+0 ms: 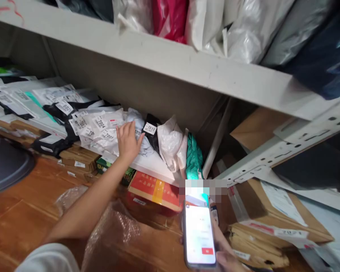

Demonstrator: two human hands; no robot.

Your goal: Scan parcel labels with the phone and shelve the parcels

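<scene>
My left hand (129,140) reaches onto the lower shelf, its fingers spread over a white parcel labelled 700-something. To its left lie overlapping clear-bagged parcels (98,128) with labels such as 7004 and 7005. Just right of it stands a black parcel (151,136) labelled 7011. Beyond that are a pale plastic-wrapped parcel (171,141) and a green parcel (194,155). At the bottom, my right hand (225,253) is wrapped round a phone (200,234). Its screen is lit, with a red button near the lower edge; the top part is blurred out.
A metal shelf (170,64) with bagged goods crosses above. Under the lower shelf sit a red carton (154,190) and flat brown boxes (78,160). Cardboard boxes (272,211) are stacked at right. Clear plastic wrap (113,226) lies on the wooden floor (31,219), near a dark rounded object (7,162).
</scene>
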